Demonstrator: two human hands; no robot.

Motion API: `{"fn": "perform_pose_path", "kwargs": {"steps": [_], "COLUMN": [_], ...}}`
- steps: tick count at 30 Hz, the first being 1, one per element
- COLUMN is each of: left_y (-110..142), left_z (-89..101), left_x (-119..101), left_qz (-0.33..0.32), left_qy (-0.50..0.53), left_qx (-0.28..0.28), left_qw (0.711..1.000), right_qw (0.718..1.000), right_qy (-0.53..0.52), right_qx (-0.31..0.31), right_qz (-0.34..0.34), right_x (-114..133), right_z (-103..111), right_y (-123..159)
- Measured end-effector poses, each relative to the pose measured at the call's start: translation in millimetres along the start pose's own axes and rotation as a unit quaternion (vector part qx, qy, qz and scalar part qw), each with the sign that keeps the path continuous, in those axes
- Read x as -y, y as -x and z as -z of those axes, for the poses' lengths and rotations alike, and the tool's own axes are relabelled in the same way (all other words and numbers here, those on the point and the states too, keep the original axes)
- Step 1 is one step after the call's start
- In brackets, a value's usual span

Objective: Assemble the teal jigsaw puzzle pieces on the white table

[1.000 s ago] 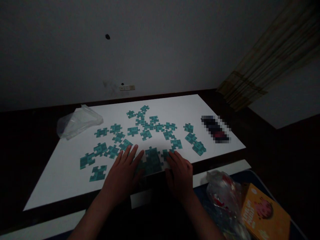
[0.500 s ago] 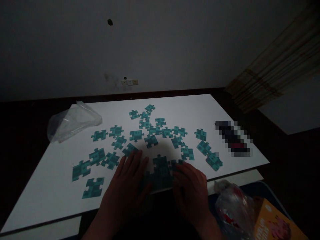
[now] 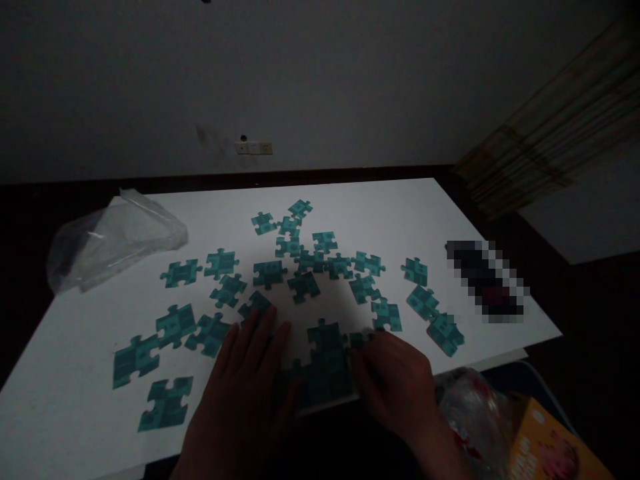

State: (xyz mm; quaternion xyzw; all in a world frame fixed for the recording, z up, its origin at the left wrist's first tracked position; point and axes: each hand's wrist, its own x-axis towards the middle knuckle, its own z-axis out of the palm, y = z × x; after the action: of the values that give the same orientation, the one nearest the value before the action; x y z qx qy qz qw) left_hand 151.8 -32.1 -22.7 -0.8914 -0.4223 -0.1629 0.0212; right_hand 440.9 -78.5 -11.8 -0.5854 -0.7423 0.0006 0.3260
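Observation:
Several teal jigsaw pieces lie scattered face down on a white board. A joined cluster of pieces sits at the board's near edge between my hands. My left hand lies flat with fingers stretched out, its right side against the cluster and its fingertips by a loose piece. My right hand rests palm down on the cluster's right side, fingers curled onto a small piece at its edge.
A crumpled clear plastic bag lies at the board's far left. A dark blurred object sits at the right edge. Another plastic bag and an orange box are at the lower right. A wall with a socket stands behind.
The view has moved closer and lower over the board. Both hands stay at the cluster, with the right hand's fingers curling more onto the piece at its right edge.

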Motion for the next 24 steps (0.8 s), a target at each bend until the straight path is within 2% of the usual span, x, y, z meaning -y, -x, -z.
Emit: {"fn": "perform_pose_path", "kwargs": {"steps": [5, 14, 19, 24], "left_y": [-3.0, -2.2, -4.8, -5.9], "left_z": [2.4, 5.1, 7.9, 10.5], "left_x": [0.1, -2.5, -2.2, -2.8], "left_qz": [-0.004, 0.015, -0.004, 0.005], "left_qy": [0.001, 0.012, 0.008, 0.022], "left_qx": [0.0, 0.005, 0.004, 0.001], "left_qw": [1.0, 1.0, 1.0, 1.0], "right_qw": [1.0, 0.999, 0.999, 0.998], "right_qy": [-0.002, -0.028, -0.036, -0.048], "right_qx": [0.0, 0.007, 0.006, -0.001], "right_qz": [0.007, -0.021, -0.031, -0.041], "right_x": [0.5, 7.0, 9.9, 9.4], "right_z": [0.0, 4.2, 3.6, 1.6], "right_y": [-2.4, -9.5, -12.0, -11.4]}}
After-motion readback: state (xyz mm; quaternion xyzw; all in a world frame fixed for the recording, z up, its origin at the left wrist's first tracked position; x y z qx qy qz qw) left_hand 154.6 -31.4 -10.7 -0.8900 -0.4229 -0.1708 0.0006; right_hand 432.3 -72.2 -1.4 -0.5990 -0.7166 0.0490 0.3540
